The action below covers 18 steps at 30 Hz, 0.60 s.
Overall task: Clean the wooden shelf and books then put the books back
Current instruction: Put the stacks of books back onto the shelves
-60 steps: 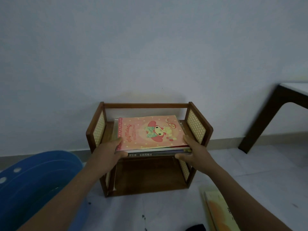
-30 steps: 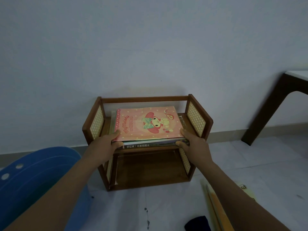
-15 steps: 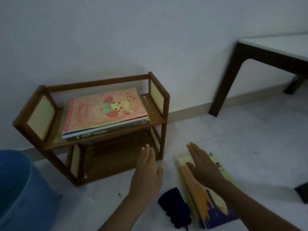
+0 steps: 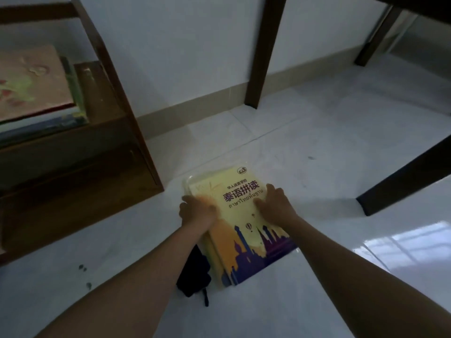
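Nearest: a dark cloth [image 4: 194, 272] lies bunched on the white floor [image 4: 317, 147], just left of the book stack and touching its near left edge.

Next out: the floor stack [image 4: 244, 230], topped by a yellow book with purple skyline art. At least two books by the offset edges on the left side; exact count unclear. Left hand [image 4: 197, 211] sits on the stack's left edge, fingers curled over it, seemingly gripping. Right hand [image 4: 274, 204] lies on the cover near the title, fingers bent and spread; whether it grips the far right edge or only presses, cannot tell.

Step in hand, as I judge it: pick up this stack for return to the shelf. To do it well, get fingers under both long edges, squeeze the stack square so the lower books do not slide out, lift level, and keep clear of the cloth.

Farther left: the wooden shelf [image 4: 117, 98], one unit, against the wall. Its upper tier holds a flat pile with a pink-covered book [image 4: 31, 84] on top, perhaps three in all, blurred. Lower tier dark, contents unclear.

Farthest: three dark table legs [image 4: 266, 50] visible.
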Available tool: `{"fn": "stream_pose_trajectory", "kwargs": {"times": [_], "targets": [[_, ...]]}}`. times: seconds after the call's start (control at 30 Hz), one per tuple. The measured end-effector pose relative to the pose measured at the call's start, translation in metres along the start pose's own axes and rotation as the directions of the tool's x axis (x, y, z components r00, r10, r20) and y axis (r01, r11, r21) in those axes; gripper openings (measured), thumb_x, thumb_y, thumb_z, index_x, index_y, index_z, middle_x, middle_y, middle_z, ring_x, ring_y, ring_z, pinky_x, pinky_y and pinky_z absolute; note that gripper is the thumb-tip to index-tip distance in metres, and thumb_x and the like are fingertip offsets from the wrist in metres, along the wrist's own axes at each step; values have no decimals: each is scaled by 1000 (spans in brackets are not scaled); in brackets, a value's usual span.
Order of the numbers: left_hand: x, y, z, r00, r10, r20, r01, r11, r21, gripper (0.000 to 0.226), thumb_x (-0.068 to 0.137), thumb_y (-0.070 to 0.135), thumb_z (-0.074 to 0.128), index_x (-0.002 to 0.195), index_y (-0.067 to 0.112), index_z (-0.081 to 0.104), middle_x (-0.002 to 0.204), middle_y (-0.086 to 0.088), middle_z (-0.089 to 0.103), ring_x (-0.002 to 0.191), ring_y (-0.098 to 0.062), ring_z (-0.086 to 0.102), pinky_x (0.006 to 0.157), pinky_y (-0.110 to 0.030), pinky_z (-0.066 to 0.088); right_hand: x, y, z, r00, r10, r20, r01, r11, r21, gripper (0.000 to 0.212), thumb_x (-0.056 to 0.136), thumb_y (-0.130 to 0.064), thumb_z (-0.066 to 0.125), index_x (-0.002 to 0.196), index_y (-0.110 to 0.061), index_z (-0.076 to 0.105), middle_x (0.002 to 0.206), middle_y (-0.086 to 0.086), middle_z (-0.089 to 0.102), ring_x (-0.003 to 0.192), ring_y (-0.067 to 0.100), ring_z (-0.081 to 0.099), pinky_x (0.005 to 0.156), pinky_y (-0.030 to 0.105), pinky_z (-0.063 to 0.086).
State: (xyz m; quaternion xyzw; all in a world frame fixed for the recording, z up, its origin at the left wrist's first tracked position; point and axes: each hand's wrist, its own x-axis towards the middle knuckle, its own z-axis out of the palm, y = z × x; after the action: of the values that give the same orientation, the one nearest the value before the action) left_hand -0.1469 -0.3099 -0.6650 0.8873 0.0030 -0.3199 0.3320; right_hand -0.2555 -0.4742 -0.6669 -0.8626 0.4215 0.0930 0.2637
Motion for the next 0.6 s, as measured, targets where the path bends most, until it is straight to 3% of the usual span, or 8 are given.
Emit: {"fn": "stream_pose_trajectory", "kwargs": {"times": [0.07,0.13,0.2,0.27,0.33,0.43,0.5,0.6], "targets": [[6,4,3,995,-100,-21,92,962,-257,70,79,19,66,138,7,29,134,-17,47,117,-33,51,89,-42,53,4,6,4,993,102,66,-111,984,139,57,89,-48,57,127,-7,44,121,16,56,106,33,61,92,47,53],[11,4,-3,987,-159,22,148,847,-511,52,75,15,71,120,2,47,115,-15,62,93,-26,61,65,-32,55,6,8,3,975,139,176,-199,899,391,48,84,-41,68,112,-5,54,105,12,68,91,31,69,84,47,58],[10,-1,-11,979,-166,115,202,781,-591,36,77,10,72,108,-2,59,94,-13,66,75,-22,61,53,-26,48,7,9,-8,947,110,300,-261,811,524,38,81,-28,75,104,0,64,99,15,73,85,33,72,82,50,59],[2,-2,-11,969,-134,208,234,770,-593,32,80,8,71,109,0,61,90,-12,65,74,-24,61,57,-28,50,5,11,-23,920,50,389,-293,749,594,33,82,-16,74,108,3,65,101,19,73,87,36,72,80,51,59],[-6,-4,-9,968,-86,238,217,762,-610,40,82,10,72,116,9,50,98,-11,63,84,-26,63,68,-37,57,-3,8,-34,896,-56,441,-275,710,649,32,85,-10,70,114,1,63,105,19,73,89,36,72,73,47,60],[-22,3,-20,982,60,180,87,701,-708,57,82,13,75,125,22,39,114,-7,62,97,-27,65,82,-49,58,-21,1,-53,900,-169,401,-186,684,706,34,86,-14,69,117,-3,62,109,17,73,95,36,72,80,52,58],[-40,10,-37,977,187,99,-59,692,-719,53,84,14,73,123,25,39,116,-3,62,99,-22,65,83,-44,58,-38,-7,-70,924,-241,296,-67,662,746,44,81,-23,74,119,-6,60,112,16,71,98,37,71,85,57,56],[-77,15,-85,937,345,-48,-278,656,-702,51,86,14,71,120,30,36,113,4,60,97,-10,62,75,-31,56,-77,-41,-96,901,-404,160,112,573,812,47,79,-22,75,122,-10,59,114,15,71,100,38,70,83,56,56]]}}
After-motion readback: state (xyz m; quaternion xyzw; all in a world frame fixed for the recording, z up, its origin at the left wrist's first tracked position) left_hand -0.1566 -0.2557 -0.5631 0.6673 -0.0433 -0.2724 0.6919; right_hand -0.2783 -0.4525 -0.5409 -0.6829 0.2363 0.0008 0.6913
